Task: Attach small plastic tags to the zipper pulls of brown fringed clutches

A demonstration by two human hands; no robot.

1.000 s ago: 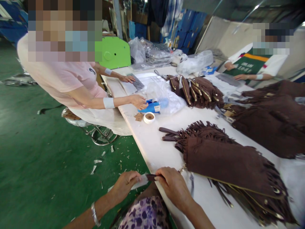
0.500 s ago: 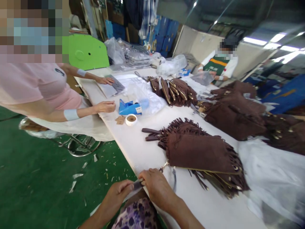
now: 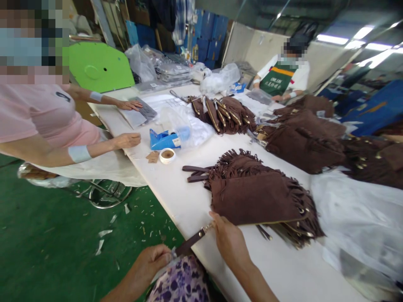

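A brown wrist strap [image 3: 190, 244] with a metal clasp [image 3: 206, 228] stretches between my hands at the table's near edge. My left hand [image 3: 155, 261] is closed on the strap's lower end, where some clear plastic shows. The fingers of my right hand [image 3: 227, 235] pinch the clasp end, beside the front edge of a stack of brown fringed bags [image 3: 252, 197]. Several strap loops [image 3: 195, 174] stick out from the left of that stack. Whether the clasp is fastened to the top bag I cannot tell.
A tape roll [image 3: 167, 156], brown tags [image 3: 153, 157] and a blue tape dispenser [image 3: 165, 139] lie towards the left edge of the white table [image 3: 170, 188]. More fringed bags [image 3: 222, 113] lie beyond. Clear plastic [image 3: 355, 218] covers the right side. Two co-workers sit at the table.
My right hand has moved right and slightly up, away from my left hand, so more of the strap and its clasp shows. The co-worker across the table has lowered the plastic bag.
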